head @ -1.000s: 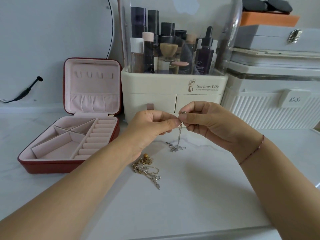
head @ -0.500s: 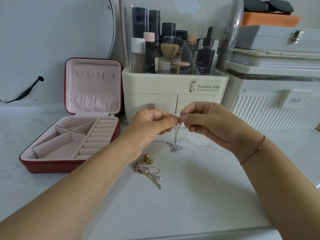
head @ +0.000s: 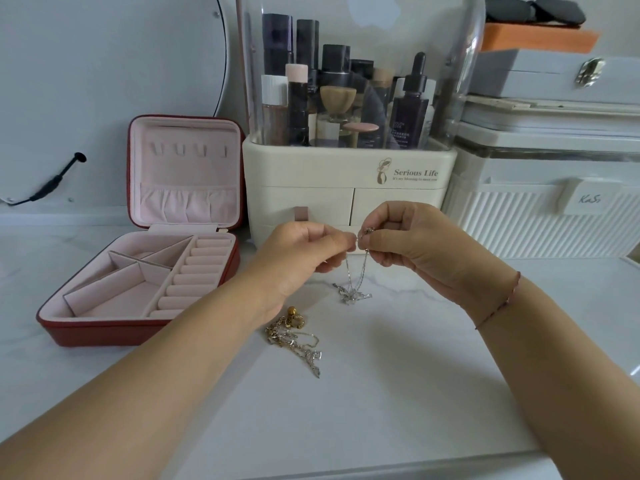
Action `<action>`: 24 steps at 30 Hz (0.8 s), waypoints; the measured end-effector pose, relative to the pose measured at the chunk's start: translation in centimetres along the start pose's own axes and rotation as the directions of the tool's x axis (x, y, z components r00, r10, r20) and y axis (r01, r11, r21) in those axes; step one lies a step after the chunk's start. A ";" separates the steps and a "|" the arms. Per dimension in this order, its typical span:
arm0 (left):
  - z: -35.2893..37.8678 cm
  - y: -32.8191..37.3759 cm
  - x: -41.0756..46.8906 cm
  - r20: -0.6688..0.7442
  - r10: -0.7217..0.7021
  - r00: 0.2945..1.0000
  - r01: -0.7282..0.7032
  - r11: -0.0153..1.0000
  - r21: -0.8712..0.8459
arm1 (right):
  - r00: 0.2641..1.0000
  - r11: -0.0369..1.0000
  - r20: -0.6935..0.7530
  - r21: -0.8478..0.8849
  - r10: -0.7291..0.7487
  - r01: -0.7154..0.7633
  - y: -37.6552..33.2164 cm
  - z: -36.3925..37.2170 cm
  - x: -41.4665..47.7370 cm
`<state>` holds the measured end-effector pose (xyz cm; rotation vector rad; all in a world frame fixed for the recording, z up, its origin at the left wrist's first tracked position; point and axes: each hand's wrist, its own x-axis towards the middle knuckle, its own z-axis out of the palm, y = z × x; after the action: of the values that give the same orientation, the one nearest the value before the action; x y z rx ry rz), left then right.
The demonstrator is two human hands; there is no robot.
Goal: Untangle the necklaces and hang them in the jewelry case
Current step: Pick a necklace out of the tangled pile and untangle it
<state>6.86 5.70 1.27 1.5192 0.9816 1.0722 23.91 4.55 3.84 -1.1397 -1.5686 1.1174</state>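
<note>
Silver necklace (head: 352, 294) hangs pinched by left hand (head: 298, 251) and right hand (head: 408, 247) (2 strands down); gold tangle (head: 291, 332) lies nearby.

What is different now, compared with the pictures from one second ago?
Little. The left hand and right hand still pinch the silver necklace; its two strands now hang slightly apart. The gold tangle and the open jewelry case stayed put.

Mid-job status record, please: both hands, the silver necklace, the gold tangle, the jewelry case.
left hand: pinches top of silver necklace
right hand: pinches it beside the left
silver necklace: two strands hang down, lower part bunched on counter
gold tangle: lying on counter, untouched
jewelry case: open, left of hands; lid hooks bare
</note>
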 end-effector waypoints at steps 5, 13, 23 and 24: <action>-0.6 0.6 0.4 0.098 -0.093 0.991 0.124 0.914 -0.386 | 0.997 0.999 -0.067 -0.030 0.034 -0.036 0.1 -0.2 0.1; -1.2 0.4 0.7 0.113 -0.120 0.986 0.157 0.891 -0.425 | 0.991 0.932 -0.136 0.360 0.017 0.033 -0.4 -1.8 0.1; -1.9 0.3 1.0 0.022 -0.139 0.990 0.130 0.847 -0.516 | 0.937 0.954 -0.345 0.295 0.050 0.057 -0.6 -2.5 -0.1; -1.9 0.3 1.1 0.013 -0.137 0.991 0.123 0.845 -0.520 | 0.922 0.973 -0.386 0.222 0.027 0.064 -0.6 -2.5 -0.1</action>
<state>5.38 7.14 1.92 0.9809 0.7169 1.1462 26.26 4.75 4.95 -1.1051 -1.1094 0.9615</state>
